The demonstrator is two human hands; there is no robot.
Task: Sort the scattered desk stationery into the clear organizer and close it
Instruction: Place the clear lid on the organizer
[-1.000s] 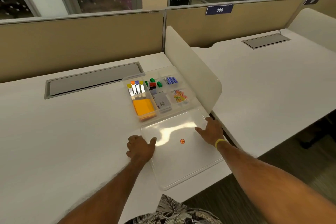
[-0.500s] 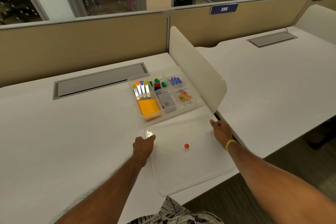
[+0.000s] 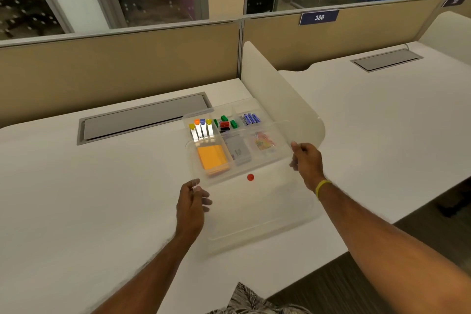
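A person's left hand and right hand each pinch a side edge of a clear lid (a red dot marks its middle). The lid is held tilted above the white counter, its far edge pointing away over the near compartments of the clear organizer. The organizer sits on the counter just beside a white divider, with orange sticky notes lying front to back inside. Print on the gray cards is too small to read. A blue sign beyond reads "386".
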